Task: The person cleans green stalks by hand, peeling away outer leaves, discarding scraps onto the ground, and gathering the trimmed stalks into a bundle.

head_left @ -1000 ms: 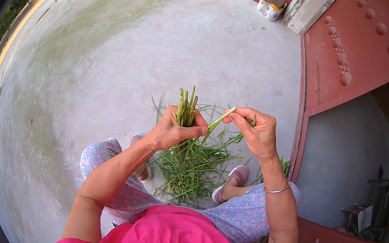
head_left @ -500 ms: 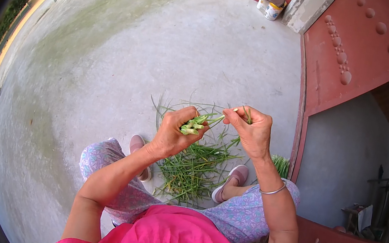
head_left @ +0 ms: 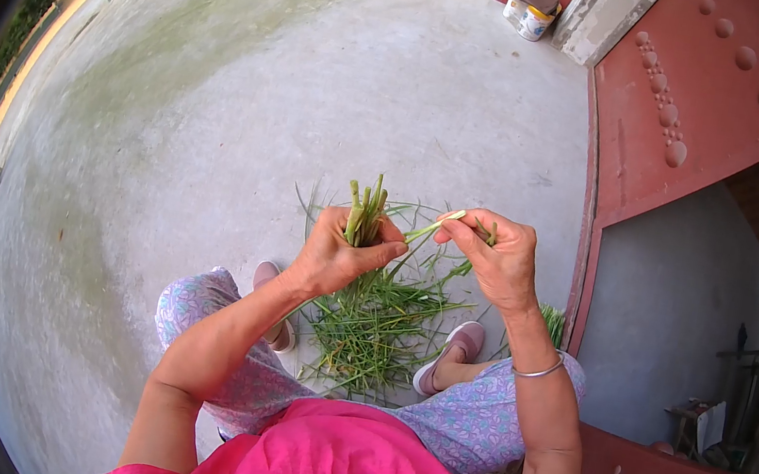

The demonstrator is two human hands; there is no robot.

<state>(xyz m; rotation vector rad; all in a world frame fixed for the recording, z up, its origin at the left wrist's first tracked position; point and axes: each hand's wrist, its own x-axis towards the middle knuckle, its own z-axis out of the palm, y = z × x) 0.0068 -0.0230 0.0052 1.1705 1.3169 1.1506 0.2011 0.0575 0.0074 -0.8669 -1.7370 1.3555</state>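
Observation:
Thick green stems (head_left: 364, 215) stand nearly upright out of my left hand (head_left: 338, 252), whose fingers are wrapped round the bunch. Between the two hands runs a thin pale-tipped green stalk (head_left: 424, 231). My right hand (head_left: 498, 255) pinches the pale end of this stalk, and a short darker green piece also shows between its fingers. Below the hands, a loose pile of long green leaves (head_left: 370, 334) lies on the concrete between my feet.
A pink shoe stands on each side of the pile. More green stalks (head_left: 551, 324) lie by my right knee. The red door (head_left: 641, 129) is at the right, and white tubs (head_left: 533, 25) with a dark cover sit at the top by a wall.
The bunch in my left hand first tipped toward me, cut ends facing up, and is now upright again. My right hand has moved only slightly and keeps its pinch.

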